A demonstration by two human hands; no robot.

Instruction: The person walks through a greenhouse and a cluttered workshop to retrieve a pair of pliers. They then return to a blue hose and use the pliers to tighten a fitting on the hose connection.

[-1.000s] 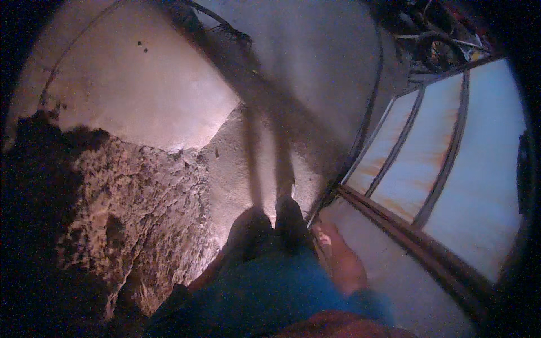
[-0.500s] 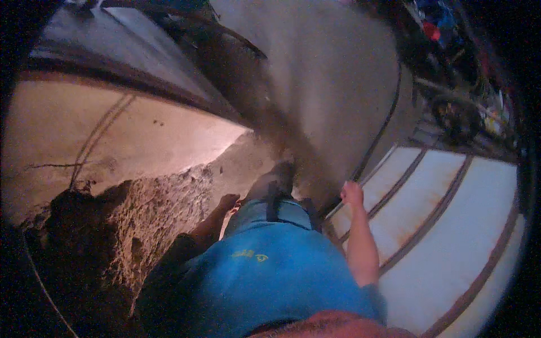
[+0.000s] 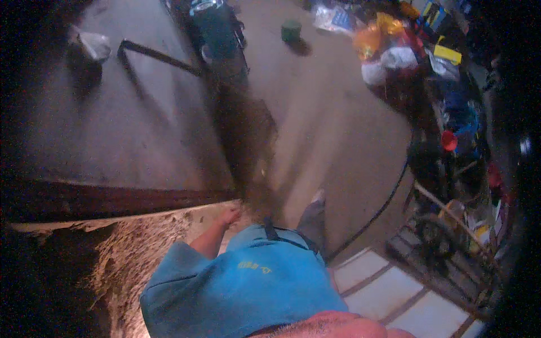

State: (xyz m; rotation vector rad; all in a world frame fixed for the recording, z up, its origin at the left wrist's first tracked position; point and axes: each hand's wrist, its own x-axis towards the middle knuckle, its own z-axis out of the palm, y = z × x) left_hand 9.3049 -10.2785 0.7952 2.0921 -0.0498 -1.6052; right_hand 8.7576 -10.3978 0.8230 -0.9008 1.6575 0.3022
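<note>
My left hand (image 3: 231, 215) hangs beside my waist, just under the corner of a long dark brown edge (image 3: 141, 194). Nothing shows in it, and its blurred fingers look loosely apart. My right hand is out of sight in the current picture. A blue shirt (image 3: 242, 287) covers my body, and one leg (image 3: 311, 222) is stepping forward on the brown floor (image 3: 338, 129). Left of my arm lies a rough, lit, straw-coloured surface (image 3: 135, 248).
A grey flat surface (image 3: 169, 152) with a bent dark bar (image 3: 160, 56) spreads at far left. Bags (image 3: 389, 39) and clutter line the right side. A green container (image 3: 291, 31) stands ahead. A dark hose (image 3: 383, 205) curves near white panels (image 3: 394, 290).
I have moved forward, so the brown edge and white panels sit lower in view. My left hand has come forward; my right hand, earlier a loose fist over the panels, has left the picture.
</note>
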